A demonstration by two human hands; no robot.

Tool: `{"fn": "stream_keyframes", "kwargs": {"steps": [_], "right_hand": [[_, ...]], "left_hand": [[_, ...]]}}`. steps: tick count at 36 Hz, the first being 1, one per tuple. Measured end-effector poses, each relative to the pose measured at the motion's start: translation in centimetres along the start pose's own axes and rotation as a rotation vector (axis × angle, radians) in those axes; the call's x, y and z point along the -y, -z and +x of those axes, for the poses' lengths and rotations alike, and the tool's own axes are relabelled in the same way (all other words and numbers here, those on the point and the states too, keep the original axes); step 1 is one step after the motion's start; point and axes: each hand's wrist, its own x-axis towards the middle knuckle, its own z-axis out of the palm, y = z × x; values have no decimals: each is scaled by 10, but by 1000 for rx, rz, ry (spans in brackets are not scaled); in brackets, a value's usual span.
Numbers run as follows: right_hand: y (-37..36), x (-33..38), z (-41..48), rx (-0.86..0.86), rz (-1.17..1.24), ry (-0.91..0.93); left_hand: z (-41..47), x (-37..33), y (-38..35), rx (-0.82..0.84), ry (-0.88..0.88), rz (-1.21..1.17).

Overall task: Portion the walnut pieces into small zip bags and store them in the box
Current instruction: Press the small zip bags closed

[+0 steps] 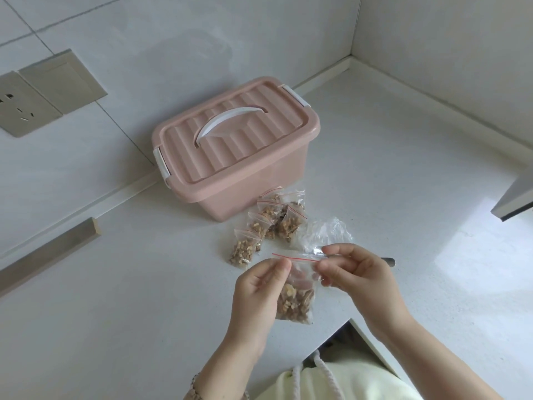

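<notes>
Desk (pixel 115 284): white, in a wall corner.
Left fingers (pixel 281 268): curled, pinching bag (pixel 297 301) top.
Right fingers (pixel 327 267): pinching bag top too.
Filled bags (pixel 271 223): just beyond fingers.
Box (pixel 236 145): lidded, behind those.

White speckled countertop (pixel 403 168), pale tiled wall (pixel 173 39) behind it, beige socket plate (pixel 23 106) beside blank beige plate (pixel 63 82) at left, tan strip (pixel 49 252) at lower left, pale yellow garment (pixel 354 383) with white drawstring (pixel 327 370) at bottom.
</notes>
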Motion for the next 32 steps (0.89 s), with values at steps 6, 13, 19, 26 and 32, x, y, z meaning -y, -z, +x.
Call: {"fn": "stream_keyframes", "kwargs": {"steps": [6,13,19,26,32], "right_hand": [[-4,-9,0,-27,96,48],[-12,-8,-4,-80,52,92],[-13,-9,-4,-108,30,132],[-14,-8,-2,-16,-16,56],[-14,0,-3,-28,42,92]], "left_hand": [[-5,-1,-3,-101,56,-135],[-10,1,-7,-164,49,-174],[-10,1,-8,-164,47,-144],[-8,0,-9,-147,-18,-90],[-4,-4,-3,-148,-45,-155]]}}
